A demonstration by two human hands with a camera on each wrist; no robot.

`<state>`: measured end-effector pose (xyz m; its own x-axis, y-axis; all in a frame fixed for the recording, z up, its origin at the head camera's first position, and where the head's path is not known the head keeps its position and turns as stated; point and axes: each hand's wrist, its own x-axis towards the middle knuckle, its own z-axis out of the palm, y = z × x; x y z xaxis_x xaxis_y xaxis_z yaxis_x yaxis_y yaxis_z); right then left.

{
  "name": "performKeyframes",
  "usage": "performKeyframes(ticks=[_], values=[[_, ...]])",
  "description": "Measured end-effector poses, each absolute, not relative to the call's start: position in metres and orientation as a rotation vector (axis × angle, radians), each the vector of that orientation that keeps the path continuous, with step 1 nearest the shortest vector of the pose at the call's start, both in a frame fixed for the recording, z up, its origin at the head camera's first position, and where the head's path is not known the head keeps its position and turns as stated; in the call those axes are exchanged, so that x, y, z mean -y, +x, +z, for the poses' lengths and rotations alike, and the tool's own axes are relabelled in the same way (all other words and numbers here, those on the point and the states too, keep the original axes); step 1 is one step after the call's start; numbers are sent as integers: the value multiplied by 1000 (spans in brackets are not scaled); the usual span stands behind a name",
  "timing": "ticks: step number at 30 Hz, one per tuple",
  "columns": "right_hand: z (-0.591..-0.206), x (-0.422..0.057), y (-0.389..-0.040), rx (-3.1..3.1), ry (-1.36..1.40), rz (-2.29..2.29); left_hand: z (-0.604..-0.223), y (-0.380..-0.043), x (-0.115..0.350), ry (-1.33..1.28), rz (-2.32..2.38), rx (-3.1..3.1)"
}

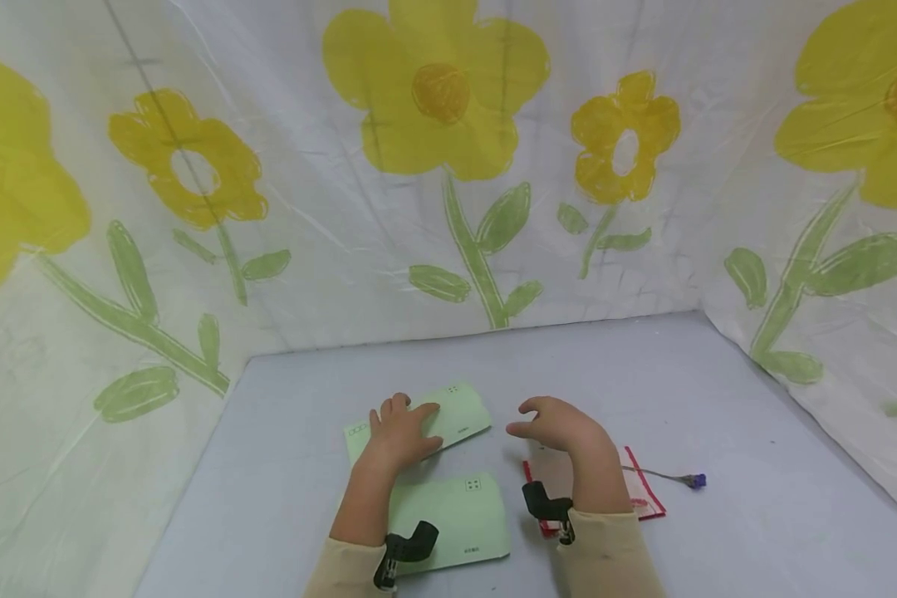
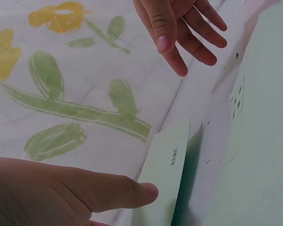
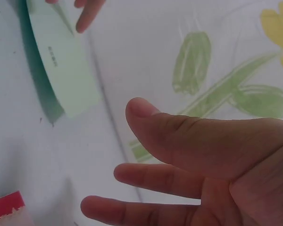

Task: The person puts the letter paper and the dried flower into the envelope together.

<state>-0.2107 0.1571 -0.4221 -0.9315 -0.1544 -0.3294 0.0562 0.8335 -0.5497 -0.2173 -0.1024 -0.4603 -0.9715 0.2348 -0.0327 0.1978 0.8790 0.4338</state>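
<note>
Two pale green, envelope-like sheets with small dark print lie on the table in the head view: a farther sheet [image 1: 459, 414] and a nearer sheet [image 1: 456, 519]. Over the farther one is my left hand [image 1: 402, 433], fingers spread and thumb extended. In the left wrist view the thumb lies across that sheet [image 2: 167, 155]; the other fingers are mostly hidden, so firm contact is unclear. My right hand [image 1: 561, 423] hovers to the right of the sheets, fingers loosely extended and apart, holding nothing. Beneath its wrist lies a red-edged, whitish flat packet [image 1: 646, 498].
A thin stem with a purple tip [image 1: 693, 481] sticks out to the right of the packet. The pale table [image 1: 740, 432] meets white curtains [image 1: 306, 274] painted with yellow flowers at the back and sides. Black wrist cameras sit on both forearms.
</note>
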Motion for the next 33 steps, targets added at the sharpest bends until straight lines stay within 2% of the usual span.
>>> performKeyframes(ticks=[9,20,33], values=[[-424,-158,-213,-2660,-79,-793,-465,-220,101,298,670,-2892],[-425,-160,-212,-2651,-42,-812,-471,-222,100,393,582,-2901],[-433,-159,-214,-2638,-38,-817,-463,-217,99,378,668,-2886]])
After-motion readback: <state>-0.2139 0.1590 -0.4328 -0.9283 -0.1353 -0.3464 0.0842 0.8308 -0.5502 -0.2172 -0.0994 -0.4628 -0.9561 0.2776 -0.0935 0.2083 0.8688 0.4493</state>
